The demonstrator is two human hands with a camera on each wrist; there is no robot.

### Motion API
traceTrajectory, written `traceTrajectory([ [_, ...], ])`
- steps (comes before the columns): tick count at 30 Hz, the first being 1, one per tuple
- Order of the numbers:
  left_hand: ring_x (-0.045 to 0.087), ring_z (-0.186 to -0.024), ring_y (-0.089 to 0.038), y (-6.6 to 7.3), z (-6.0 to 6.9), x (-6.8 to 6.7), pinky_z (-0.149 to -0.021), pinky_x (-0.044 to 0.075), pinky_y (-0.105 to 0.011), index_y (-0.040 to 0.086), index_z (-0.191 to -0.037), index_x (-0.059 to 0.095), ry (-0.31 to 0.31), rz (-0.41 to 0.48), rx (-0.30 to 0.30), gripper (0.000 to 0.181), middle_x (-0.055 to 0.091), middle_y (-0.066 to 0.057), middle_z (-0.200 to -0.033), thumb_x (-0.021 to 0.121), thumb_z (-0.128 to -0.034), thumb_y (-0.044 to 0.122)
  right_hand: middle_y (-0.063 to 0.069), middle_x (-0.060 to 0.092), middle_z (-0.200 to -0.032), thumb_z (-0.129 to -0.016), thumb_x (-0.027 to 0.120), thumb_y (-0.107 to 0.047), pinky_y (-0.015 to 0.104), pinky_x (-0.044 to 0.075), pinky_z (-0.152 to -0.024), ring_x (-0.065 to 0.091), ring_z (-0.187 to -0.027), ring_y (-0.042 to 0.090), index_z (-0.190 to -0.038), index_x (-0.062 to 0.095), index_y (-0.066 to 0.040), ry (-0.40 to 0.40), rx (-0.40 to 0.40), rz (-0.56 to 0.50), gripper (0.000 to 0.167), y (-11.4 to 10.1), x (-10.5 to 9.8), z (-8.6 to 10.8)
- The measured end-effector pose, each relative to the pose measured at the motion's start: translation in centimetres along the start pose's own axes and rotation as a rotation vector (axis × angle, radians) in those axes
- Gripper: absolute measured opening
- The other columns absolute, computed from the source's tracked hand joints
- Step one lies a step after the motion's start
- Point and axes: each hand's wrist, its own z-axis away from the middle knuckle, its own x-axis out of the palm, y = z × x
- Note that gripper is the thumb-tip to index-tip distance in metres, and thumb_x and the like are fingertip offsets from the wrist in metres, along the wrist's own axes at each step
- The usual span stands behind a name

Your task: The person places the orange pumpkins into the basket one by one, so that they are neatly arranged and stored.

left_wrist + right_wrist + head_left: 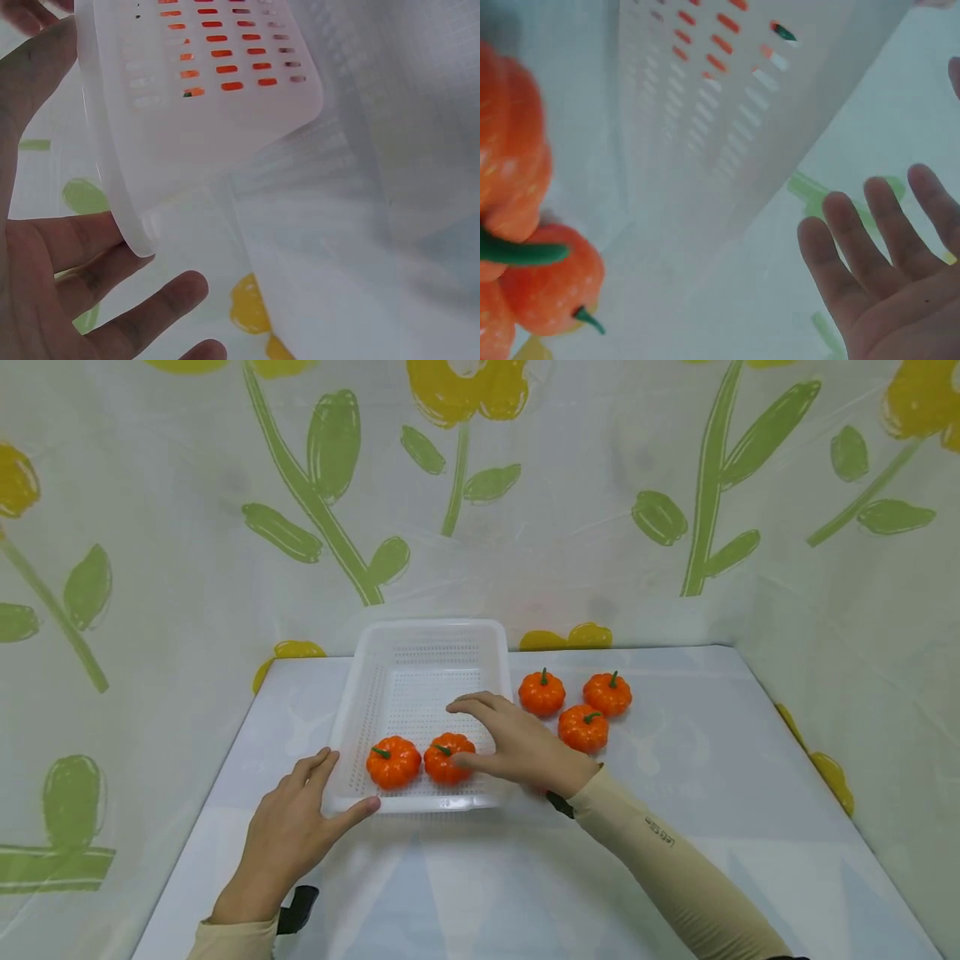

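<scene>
- Left hand (288,827): fingers spread, touching the near-left corner of the white rectangular perforated plastic basket (427,689).
- Right hand (517,739): fingers apart above basket; contact cannot be told.
- Two orange ribbed green-stemmed pumpkins (393,763): inside, near end.
- Three matching pumpkins (583,731): on pale table (712,760), right of basket.

Orange pumpkins (393,763), white basket (432,625)
</scene>
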Motion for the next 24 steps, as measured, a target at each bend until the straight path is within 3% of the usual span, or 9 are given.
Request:
traceTrajectory([
  [5,0.052,-0.122,-0.047,0.0,0.2,0.0,-0.096,0.043,-0.067,-0.001,-0.151,0.043,0.001,0.003,0.004,0.110,0.043,-0.021,-0.151,0.057,-0.0809,0.083,-0.004,0.047,-0.150,-0.090,0.076,-0.045,0.039,0.046,-0.108,0.045,-0.137,0.015,-0.145,0.052,-0.020,0.108,0.015,-0.033,0.065,1.3,-0.5,2.8],
  [12,0.053,-0.120,-0.047,-0.2,0.0,0.1,-0.096,0.044,-0.066,-0.001,-0.150,0.045,0.030,-0.001,0.015,0.107,0.044,-0.022,-0.150,0.060,-0.0817,0.080,-0.007,0.046,-0.150,-0.089,0.079,-0.041,0.046,0.046,-0.108,0.043,-0.137,0.017,-0.146,0.050,-0.018,0.195,0.118,-0.125,0.068,4.1,-0.7,6.6],
  [18,0.053,-0.119,-0.048,-0.1,-0.1,0.0,-0.095,0.044,-0.067,-0.002,-0.149,0.046,0.029,-0.006,0.013,0.107,0.045,-0.022,-0.150,0.062,-0.0814,0.079,-0.001,0.049,-0.146,-0.087,0.082,-0.038,0.048,0.050,-0.103,0.050,-0.130,0.022,-0.145,0.051,-0.016,0.208,0.172,-0.101,0.069,6.3,-0.4,9.0],
  [24,0.053,-0.120,-0.048,-0.1,-0.1,0.0,-0.095,0.044,-0.067,-0.002,-0.150,0.045,0.012,-0.011,0.004,0.109,0.044,-0.022,-0.150,0.059,-0.0805,0.082,0.006,0.049,-0.146,-0.085,0.084,-0.037,0.051,0.046,-0.107,0.048,-0.132,0.026,-0.145,0.051,-0.009,0.181,0.234,-0.054,0.074,7.7,0.3,10.5],
])
